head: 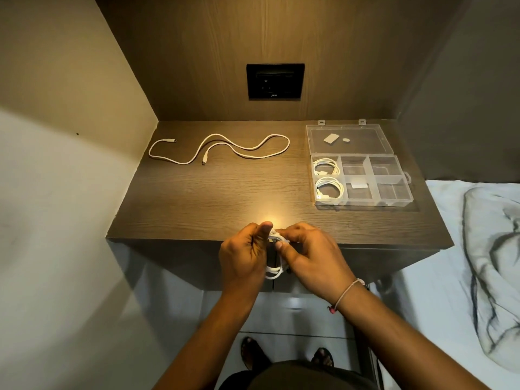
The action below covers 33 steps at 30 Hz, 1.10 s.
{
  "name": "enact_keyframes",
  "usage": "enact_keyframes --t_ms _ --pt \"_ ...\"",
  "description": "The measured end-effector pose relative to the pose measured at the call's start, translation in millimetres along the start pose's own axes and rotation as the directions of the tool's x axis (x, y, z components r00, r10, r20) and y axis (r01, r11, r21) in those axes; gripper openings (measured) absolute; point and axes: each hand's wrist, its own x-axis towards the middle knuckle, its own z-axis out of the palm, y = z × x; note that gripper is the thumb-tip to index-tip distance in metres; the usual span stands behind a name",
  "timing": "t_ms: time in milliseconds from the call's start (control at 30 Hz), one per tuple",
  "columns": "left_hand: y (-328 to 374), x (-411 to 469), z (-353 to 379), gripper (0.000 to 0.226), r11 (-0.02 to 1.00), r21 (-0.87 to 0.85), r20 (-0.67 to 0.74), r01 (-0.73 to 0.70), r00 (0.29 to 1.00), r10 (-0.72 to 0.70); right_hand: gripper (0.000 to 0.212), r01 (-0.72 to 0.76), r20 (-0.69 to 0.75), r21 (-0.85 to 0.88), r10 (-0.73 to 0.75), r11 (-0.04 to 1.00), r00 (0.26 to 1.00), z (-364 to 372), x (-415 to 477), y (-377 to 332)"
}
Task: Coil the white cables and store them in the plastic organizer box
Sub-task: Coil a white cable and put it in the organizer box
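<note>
My left hand point(244, 254) and my right hand point(312, 254) meet just over the front edge of the wooden table point(197, 198), both gripping a coiled white cable point(275, 270); its loops hang between my palms. A second white cable point(225, 147) lies uncoiled and wavy at the back left of the table. The clear plastic organizer box point(405, 192) stands open at the back right, its lid point(349, 137) folded back. Two coiled white cables fill its left compartments, one at the back point(326, 167) and one at the front point(329, 188).
A black socket panel point(275, 81) is set in the wooden back wall. Walls close in the table on the left and far right. A bed with a white sheet point(478, 249) lies to the right. My feet stand on the floor below.
</note>
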Motion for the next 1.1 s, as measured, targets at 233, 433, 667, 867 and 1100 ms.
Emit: enact_keyframes --t_ms 233,433,667,867,1100 --pt "0.9 -4.4 5.6 0.075 0.997 0.011 -0.053 0.072 0.996 -0.072 0.046 0.104 0.047 -0.357 -0.094 0.928 0.995 1.4 -2.0 -4.5" --pt "5.2 -7.3 7.8 0.072 0.997 -0.046 -0.044 0.065 0.997 -0.067 0.021 0.127 -0.01 -0.35 -0.14 0.928 0.99 0.2 5.5 -0.6" --pt "3.3 -2.9 3.2 0.071 0.996 0.073 -0.113 -0.048 0.992 0.056 0.013 -0.069 0.157 0.108 0.052 0.992 0.986 0.4 6.3 -1.2" --pt "2.1 2.5 -6.6 0.065 0.987 0.107 -0.065 -0.116 0.99 0.123 0.023 -0.427 0.476 0.558 0.147 0.712 0.867 -8.9 1.1 -8.9" --pt "-1.3 4.4 -9.5 0.047 0.957 0.031 0.009 -0.29 0.957 0.289 0.013 -0.453 0.567 0.628 0.027 0.632 0.823 -17.4 -5.4 3.6"
